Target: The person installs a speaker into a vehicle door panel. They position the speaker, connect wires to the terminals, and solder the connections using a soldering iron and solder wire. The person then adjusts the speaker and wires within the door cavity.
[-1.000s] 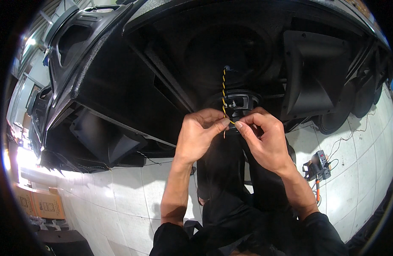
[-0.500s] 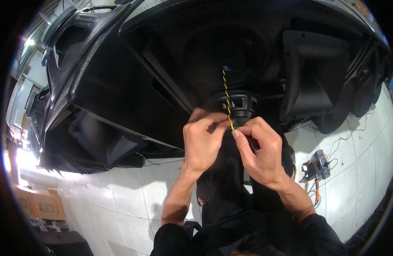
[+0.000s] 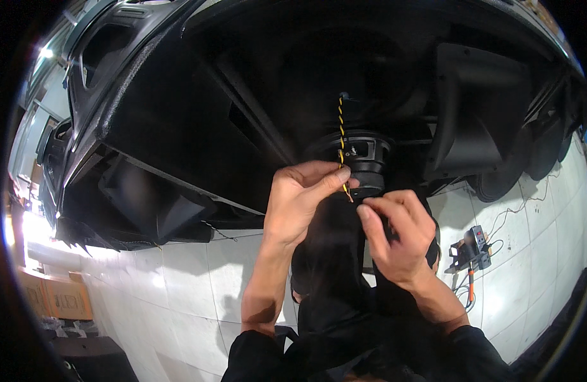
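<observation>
A twisted yellow-and-black wire comes out of a hole in the black speaker cabinet and hangs toward me. My left hand pinches it between thumb and fingers near its lower end. Below that grip, a short copper-coloured bare end sticks out. Just to the right of the tip is my right hand, apart from the wire, with thumb and forefinger pressed together; whatever they may hold is too small to name. Behind the wire sits a round black speaker driver, partly covered by my left hand.
Black horn panels stand at the right and left. On the tiled floor at right lie a power strip with cables and an orange-handled tool. Cardboard boxes are at the lower left.
My right hand has come off the wire and moved slightly right and down. Bare copper now shows at the wire's end. My left hand still grips the wire.
</observation>
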`<state>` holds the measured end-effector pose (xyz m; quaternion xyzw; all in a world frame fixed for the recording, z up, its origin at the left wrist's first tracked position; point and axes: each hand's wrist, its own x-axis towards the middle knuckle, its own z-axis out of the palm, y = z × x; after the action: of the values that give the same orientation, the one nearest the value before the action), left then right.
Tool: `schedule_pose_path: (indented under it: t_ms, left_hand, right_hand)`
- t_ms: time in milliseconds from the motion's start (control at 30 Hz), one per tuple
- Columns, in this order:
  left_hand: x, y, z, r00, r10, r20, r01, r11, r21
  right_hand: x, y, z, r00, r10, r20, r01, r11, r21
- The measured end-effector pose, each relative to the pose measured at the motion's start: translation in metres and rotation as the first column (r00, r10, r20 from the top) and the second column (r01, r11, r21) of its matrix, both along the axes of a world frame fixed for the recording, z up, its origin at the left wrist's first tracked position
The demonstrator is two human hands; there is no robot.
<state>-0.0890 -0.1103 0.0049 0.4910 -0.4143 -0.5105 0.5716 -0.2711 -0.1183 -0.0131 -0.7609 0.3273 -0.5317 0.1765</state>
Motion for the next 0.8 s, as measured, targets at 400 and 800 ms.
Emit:
schedule_pose_path:
  t_ms: [400, 800]
  left_hand:
    - [0.011, -0.003, 0.0, 0.997, -0.047, -0.06, 0.049, 0.998, 0.027]
    - [0.008, 0.003, 0.012, 0.888, 0.065, 0.456, -0.071, 0.997, -0.005]
  right_hand:
    - [0.006, -0.014, 0.002, 0.975, 0.181, 0.133, -0.206, 0.956, 0.208]
    - [0.002, -0.027, -0.003, 0.982, 0.065, 0.179, -0.095, 0.982, 0.162]
